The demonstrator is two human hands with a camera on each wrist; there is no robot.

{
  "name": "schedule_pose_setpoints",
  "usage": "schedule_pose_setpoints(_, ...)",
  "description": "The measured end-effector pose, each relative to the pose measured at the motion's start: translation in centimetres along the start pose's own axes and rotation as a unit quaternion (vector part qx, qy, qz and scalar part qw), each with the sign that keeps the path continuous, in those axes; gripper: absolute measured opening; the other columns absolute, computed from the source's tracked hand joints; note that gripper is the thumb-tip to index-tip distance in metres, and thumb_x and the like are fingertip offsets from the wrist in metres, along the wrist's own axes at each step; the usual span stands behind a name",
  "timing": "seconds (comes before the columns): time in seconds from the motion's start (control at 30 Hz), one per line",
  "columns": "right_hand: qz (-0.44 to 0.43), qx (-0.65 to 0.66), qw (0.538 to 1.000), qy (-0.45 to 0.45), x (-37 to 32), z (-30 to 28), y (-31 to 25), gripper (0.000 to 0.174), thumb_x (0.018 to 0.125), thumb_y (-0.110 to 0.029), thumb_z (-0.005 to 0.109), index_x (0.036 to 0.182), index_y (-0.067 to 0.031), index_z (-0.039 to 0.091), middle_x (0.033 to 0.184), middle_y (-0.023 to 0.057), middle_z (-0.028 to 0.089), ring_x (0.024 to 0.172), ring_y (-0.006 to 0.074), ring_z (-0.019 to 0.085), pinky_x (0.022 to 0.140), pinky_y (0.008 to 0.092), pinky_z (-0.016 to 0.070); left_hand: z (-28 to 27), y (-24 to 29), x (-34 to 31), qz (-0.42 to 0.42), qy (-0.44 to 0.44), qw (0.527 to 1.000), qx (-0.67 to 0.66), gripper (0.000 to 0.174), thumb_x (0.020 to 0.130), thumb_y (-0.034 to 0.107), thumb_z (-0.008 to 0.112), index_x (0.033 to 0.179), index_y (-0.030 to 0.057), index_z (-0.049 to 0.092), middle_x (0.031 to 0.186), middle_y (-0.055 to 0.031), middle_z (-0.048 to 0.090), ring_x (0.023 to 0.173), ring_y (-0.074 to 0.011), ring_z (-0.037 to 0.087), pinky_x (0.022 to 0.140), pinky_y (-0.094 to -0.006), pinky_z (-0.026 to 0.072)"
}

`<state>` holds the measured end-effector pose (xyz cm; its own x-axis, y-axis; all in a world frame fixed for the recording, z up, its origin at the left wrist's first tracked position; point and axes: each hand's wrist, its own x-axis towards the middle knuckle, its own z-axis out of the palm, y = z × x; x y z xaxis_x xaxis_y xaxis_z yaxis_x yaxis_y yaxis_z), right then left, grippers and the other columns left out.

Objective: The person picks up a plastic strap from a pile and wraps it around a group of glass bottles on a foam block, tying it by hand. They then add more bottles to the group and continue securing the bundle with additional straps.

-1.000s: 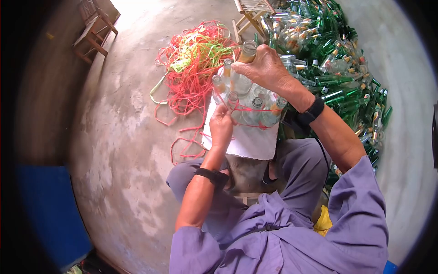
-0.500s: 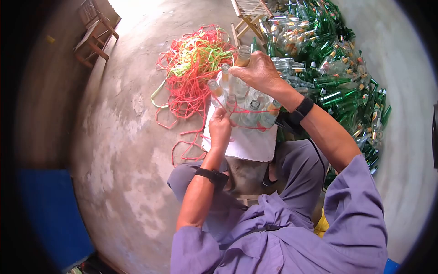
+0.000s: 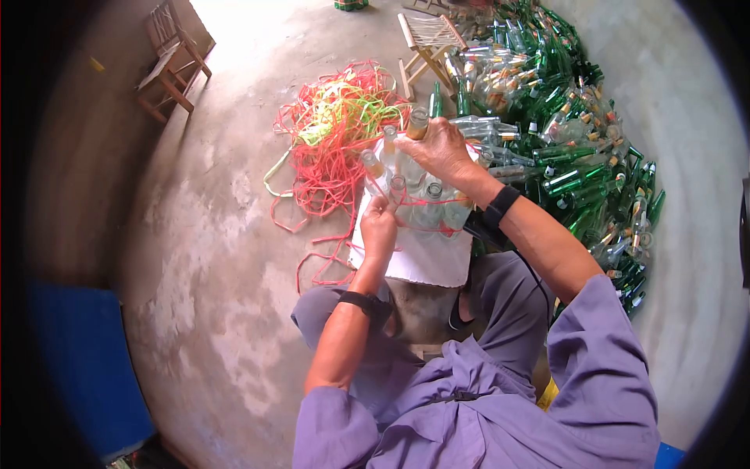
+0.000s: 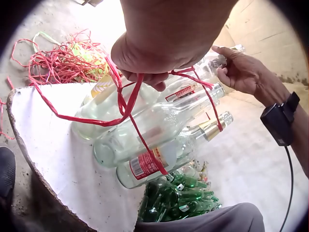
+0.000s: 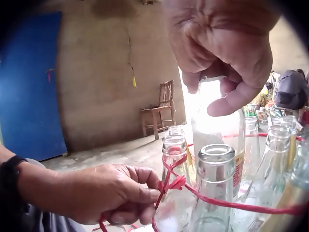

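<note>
Several clear glass bottles (image 3: 432,211) stand grouped on a white board (image 3: 426,267), with a red plastic string (image 5: 241,207) looped round them. At the near left of the group, my left hand (image 3: 379,233) pinches the string between thumb and fingers, beside a bottle neck; a knot in the string (image 5: 177,182) shows close to the fingertips in the right wrist view. My right hand (image 3: 444,152) grips one clear bottle (image 5: 217,126) by its neck at the far side of the group. That bottle's mouth rises higher than its neighbours, and its base is hidden.
A tangled heap of red and yellow-green string (image 3: 336,141) lies on the floor beyond the board. Green and clear bottles (image 3: 578,176) are piled along the right. A folding stool (image 3: 432,43) stands beyond, a wooden chair (image 3: 170,66) at the far left, and a blue panel (image 3: 90,367) nearer.
My right hand has lowered the held bottle, its mouth now nearer the height of the others. My left hand keeps its pinch on the string. The head view has tilted up slightly.
</note>
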<state>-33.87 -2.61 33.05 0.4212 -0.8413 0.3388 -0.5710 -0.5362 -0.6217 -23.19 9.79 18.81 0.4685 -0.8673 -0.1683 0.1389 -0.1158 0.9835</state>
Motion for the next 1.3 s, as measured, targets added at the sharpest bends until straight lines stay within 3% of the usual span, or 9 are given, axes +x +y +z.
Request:
schedule_pose_setpoints(0.13,0.018,0.025,0.999,-0.012,-0.1,-0.2,-0.4,0.038,0.079,-0.036,0.071,0.078,0.0018,0.069,0.061,0.0185,0.064,0.064,0.0322,0.068,0.064,0.0423,0.0529,0.1,-0.1,0.0,0.01,0.005,1.0,-0.008,0.011,0.092,0.004,0.05,0.081,0.0067,0.051,0.058,-0.0049,0.057,0.043,-0.0061,0.039,0.041,-0.024,0.029)
schedule_pose_setpoints(0.3,0.055,0.031,0.994,-0.085,0.0,-2.2,-1.5,0.039,0.081,-0.039,0.072,0.068,-0.0019,0.069,0.052,0.0046,0.057,0.049,0.0122,0.059,0.051,0.0332,0.0491,0.1,0.5,-0.2,0.009,-0.001,0.999,-0.034,0.012,0.09,0.002,0.05,0.079,0.0063,0.05,0.062,-0.0004,0.05,0.05,-0.0088,0.048,0.046,-0.0244,0.0359)
schedule_pose_setpoints(0.4,-0.015,0.045,0.998,-0.051,1.1,-2.8,-1.4,0.038,0.081,-0.037,0.072,0.073,0.0002,0.068,0.05,0.0024,0.053,0.046,0.0116,0.057,0.048,0.0318,0.0477,0.1,0.2,0.0,0.008,0.004,0.999,-0.045,0.012,0.09,0.002,0.051,0.079,0.0061,0.051,0.062,-0.0004,0.05,0.052,-0.0087,0.049,0.049,-0.0248,0.0379)
schedule_pose_setpoints(0.47,0.044,-0.004,0.995,-0.088,2.4,-3.7,-2.0,0.037,0.08,-0.034,0.072,0.079,0.0027,0.068,0.055,0.0072,0.059,0.051,0.0178,0.061,0.054,0.0348,0.0508,0.0,-0.1,0.1,0.012,0.001,1.0,-0.025,0.012,0.09,0.002,0.051,0.079,0.0059,0.051,0.062,-0.0005,0.05,0.052,-0.0087,0.049,0.049,-0.0249,0.0375)
schedule_pose_setpoints(0.53,-0.089,-0.076,0.992,-0.055,3.0,-4.4,-2.6,0.041,0.077,-0.033,0.069,0.08,0.0072,0.066,0.071,0.0276,0.064,0.076,0.0388,0.068,0.074,0.0458,0.053,0.2,-0.2,0.1,0.015,0.005,0.999,-0.028,0.011,0.09,0.003,0.051,0.079,0.0058,0.051,0.062,-0.0007,0.05,0.051,-0.0086,0.048,0.049,-0.0248,0.0369)
schedule_pose_setpoints(0.57,-0.097,-0.093,0.987,-0.086,3.2,-4.7,-2.9,0.034,0.08,-0.027,0.066,0.08,0.0072,0.063,0.073,0.0274,0.064,0.078,0.0418,0.067,0.073,0.0473,0.0529,0.2,-0.3,0.2,0.02,0.009,0.999,-0.031,0.011,0.09,0.003,0.051,0.079,0.0057,0.051,0.062,-0.0009,0.051,0.051,-0.0086,0.048,0.048,-0.0248,0.0364)
schedule_pose_setpoints(0.8,-0.123,-0.171,0.973,-0.098,1.4,-4.0,-2.7,0.029,0.091,-0.022,0.059,0.098,0.0045,0.05,0.075,0.0271,0.063,0.079,0.0415,0.066,0.071,0.0492,0.0524,0.0,-0.4,0.4,0.02,0.02,1.0,-0.006,0.01,0.09,0.003,0.051,0.08,0.0055,0.051,0.059,-0.0011,0.051,0.049,-0.0081,0.047,0.046,-0.0249,0.0341)
schedule_pose_setpoints(1.13,-0.181,-0.163,0.966,-0.091,0.7,-0.9,-2.1,0.028,0.09,-0.019,0.061,0.095,0.0046,0.047,0.076,0.0255,0.064,0.074,0.0407,0.067,0.067,0.0473,0.0545,0.3,-0.7,0.3,0.024,0.008,1.0,-0.003,0.012,0.09,0.001,0.05,0.08,0.0057,0.051,0.062,-0.001,0.051,0.05,-0.0089,0.05,0.049,-0.0246,0.0385)
schedule_pose_setpoints(1.3,-0.121,-0.156,0.978,-0.073,0.3,-0.3,-1.6,0.03,0.09,-0.02,0.061,0.097,0.006,0.046,0.077,0.0267,0.064,0.074,0.0421,0.067,0.067,0.0478,0.0547,0.3,-0.1,-0.2,0.021,0.001,0.999,-0.03,0.013,0.091,0.001,0.05,0.079,0.0059,0.05,0.063,-0.0003,0.051,0.052,-0.0086,0.05,0.05,-0.0243,0.0391)
